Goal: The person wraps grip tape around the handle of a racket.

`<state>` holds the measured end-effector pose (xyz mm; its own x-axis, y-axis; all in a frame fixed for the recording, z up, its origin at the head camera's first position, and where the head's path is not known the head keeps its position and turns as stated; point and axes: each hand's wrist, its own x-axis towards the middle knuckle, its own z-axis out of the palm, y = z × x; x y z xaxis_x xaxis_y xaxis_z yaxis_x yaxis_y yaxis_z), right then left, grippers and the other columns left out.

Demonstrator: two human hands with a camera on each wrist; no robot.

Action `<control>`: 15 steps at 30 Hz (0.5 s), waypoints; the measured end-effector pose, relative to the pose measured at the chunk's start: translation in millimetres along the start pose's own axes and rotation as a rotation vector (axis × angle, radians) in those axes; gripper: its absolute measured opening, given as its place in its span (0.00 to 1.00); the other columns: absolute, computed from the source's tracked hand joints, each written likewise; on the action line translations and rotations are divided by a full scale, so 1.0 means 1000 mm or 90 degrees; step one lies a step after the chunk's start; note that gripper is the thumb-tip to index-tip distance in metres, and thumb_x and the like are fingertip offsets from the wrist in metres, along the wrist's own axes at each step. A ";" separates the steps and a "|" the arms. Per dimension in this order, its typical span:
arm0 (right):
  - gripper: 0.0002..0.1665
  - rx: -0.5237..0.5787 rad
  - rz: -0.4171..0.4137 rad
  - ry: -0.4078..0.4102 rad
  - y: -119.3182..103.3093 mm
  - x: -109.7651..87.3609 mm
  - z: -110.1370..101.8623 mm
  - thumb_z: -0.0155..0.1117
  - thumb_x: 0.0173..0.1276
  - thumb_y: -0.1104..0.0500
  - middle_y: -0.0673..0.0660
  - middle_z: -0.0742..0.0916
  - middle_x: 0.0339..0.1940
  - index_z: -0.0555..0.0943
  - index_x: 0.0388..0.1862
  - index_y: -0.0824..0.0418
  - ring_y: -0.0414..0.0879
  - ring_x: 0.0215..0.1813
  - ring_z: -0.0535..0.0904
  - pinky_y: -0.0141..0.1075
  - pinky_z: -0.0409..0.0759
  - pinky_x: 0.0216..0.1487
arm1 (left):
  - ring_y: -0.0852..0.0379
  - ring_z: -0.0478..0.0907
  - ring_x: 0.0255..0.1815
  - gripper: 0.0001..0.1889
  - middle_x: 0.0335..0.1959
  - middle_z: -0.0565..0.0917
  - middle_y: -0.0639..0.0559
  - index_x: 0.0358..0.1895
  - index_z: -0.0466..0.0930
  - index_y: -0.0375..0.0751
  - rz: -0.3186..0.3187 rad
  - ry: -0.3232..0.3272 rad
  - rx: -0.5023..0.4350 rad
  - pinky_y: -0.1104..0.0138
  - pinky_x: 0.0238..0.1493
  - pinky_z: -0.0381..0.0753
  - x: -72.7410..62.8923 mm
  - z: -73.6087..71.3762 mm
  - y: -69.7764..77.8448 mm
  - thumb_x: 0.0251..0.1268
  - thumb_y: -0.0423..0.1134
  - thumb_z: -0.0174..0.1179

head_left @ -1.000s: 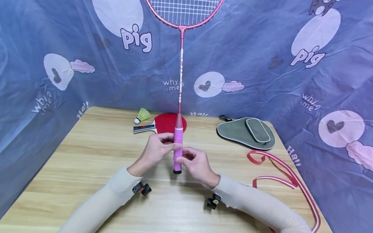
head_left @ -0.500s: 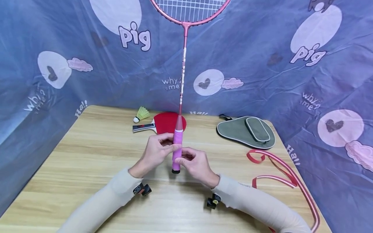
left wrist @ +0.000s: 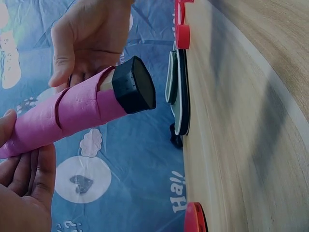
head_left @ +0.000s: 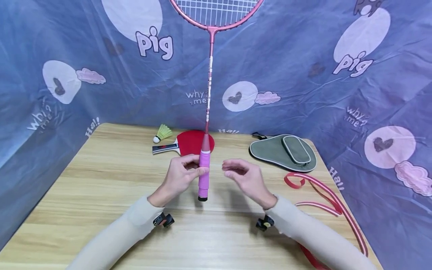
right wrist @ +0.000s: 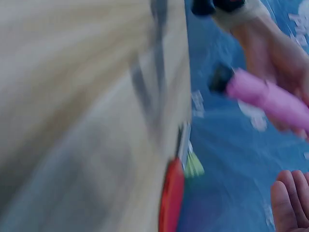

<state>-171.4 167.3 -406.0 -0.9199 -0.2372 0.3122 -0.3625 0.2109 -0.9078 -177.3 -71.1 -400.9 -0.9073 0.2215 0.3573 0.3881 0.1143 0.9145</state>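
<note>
Upright above the table, a badminton racket [head_left: 204,182] is held by its pink-wrapped handle; the top of its strung head is cut off in the head view. My left hand [head_left: 175,180] pinches that handle between thumb and fingers. To its right, my right hand [head_left: 249,180] is off the handle, fingers extended and loosely bent, holding nothing. In the left wrist view the pink grip wrap [left wrist: 77,108] shows overlapping edges, with a pale strip near the black end cap [left wrist: 137,86]. Fingertips of the right hand [right wrist: 292,200] appear in the blurred right wrist view.
On the wooden table [head_left: 101,210] lie a yellow shuttlecock [head_left: 163,132] and a red table tennis bat [head_left: 190,142] at the back. A green paddle case [head_left: 270,150] is at back right, with a red-and-white strap [head_left: 349,217] curling nearer. Patterned blue cloth [head_left: 135,93] hangs behind.
My right hand has let go of the handle and moved off to the right. My left hand keeps its pinch, and the racket has shifted only slightly.
</note>
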 end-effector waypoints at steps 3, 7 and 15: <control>0.17 -0.014 -0.035 0.055 0.001 0.003 -0.022 0.71 0.62 0.72 0.72 0.89 0.47 0.85 0.51 0.71 0.38 0.46 0.88 0.29 0.87 0.49 | 0.57 0.83 0.38 0.15 0.39 0.88 0.39 0.48 0.88 0.33 -0.003 -0.002 0.007 0.71 0.46 0.85 0.001 0.000 0.000 0.57 0.31 0.74; 0.16 -0.108 -0.093 0.115 0.005 0.005 -0.057 0.73 0.60 0.73 0.70 0.90 0.45 0.86 0.48 0.70 0.36 0.43 0.88 0.26 0.86 0.46 | 0.56 0.83 0.38 0.15 0.38 0.88 0.39 0.48 0.88 0.32 -0.004 -0.009 0.003 0.71 0.46 0.85 0.001 0.000 -0.001 0.57 0.31 0.74; 0.16 -0.246 -0.033 0.254 0.020 -0.008 -0.146 0.74 0.60 0.71 0.46 0.92 0.41 0.87 0.49 0.66 0.23 0.40 0.85 0.16 0.81 0.43 | 0.56 0.83 0.38 0.15 0.39 0.88 0.39 0.49 0.88 0.33 -0.005 -0.008 0.001 0.71 0.47 0.86 0.000 -0.004 -0.001 0.57 0.31 0.74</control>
<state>-193.0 311.8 -385.5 -0.8575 0.1048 0.5036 -0.3682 0.5586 -0.7432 -178.3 -75.2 -400.7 -0.9084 0.2330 0.3470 0.3807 0.1182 0.9171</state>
